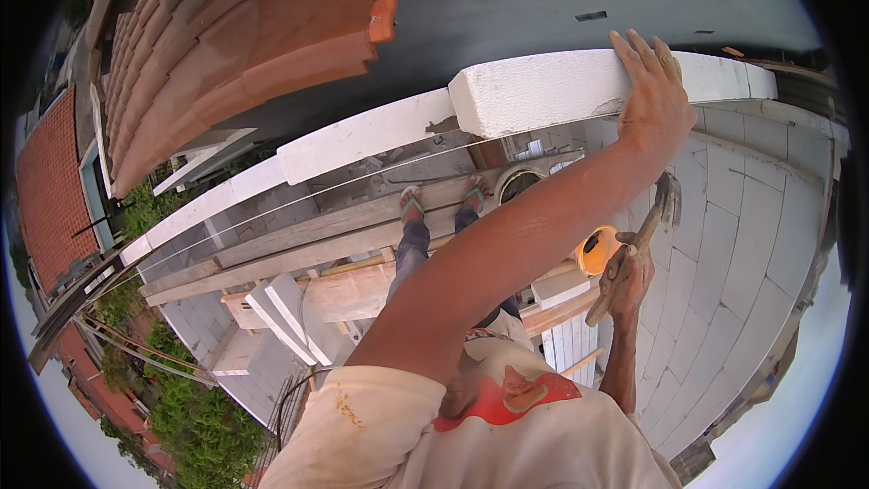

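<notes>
My left hand [654, 95] lies flat on the right part of a white aerated concrete block [543, 91], its fingers stretched out over the top. The block sits on the wall's top course, and its left end stands above the lower white blocks [362, 131] beside it. A patch of grey mortar [443, 126] shows next to that end. Lower down on the right, my right hand [626, 279] is closed around the handle of a hammer [654, 217]. The hammer's head points up, below my left wrist and apart from the block.
A thin string [299, 203] runs along the wall. My feet stand on wooden planks [335, 222], beside a round bucket [520, 185]. An orange round object [597, 252] is near my right hand. Tiled roofing [262, 45] lies beyond the wall; a block wall [724, 244] rises at right.
</notes>
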